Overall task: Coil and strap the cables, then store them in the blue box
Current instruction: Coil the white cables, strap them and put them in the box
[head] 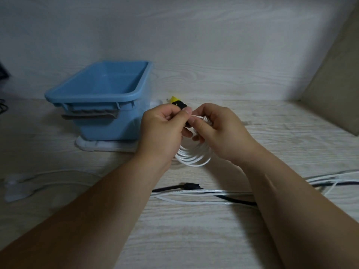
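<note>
Fingers point(186, 112) of the left hand point(161, 127) are pinched on a black strap point(179, 104), while the white coil point(194, 158) is gripped in the right hand point(217, 131), over the surface point(194, 239) beside the blue box point(101, 88). If the grip is eased before the strap is closed, loops could be sprung loose.

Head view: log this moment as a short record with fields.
left hand: pinches the black strap
right hand: grips the white cable coil
white cable coil: held off the table between both hands
blue box: open, left of the hands, no cable visible inside
loose cables: white and black, on the table under the forearms
</note>
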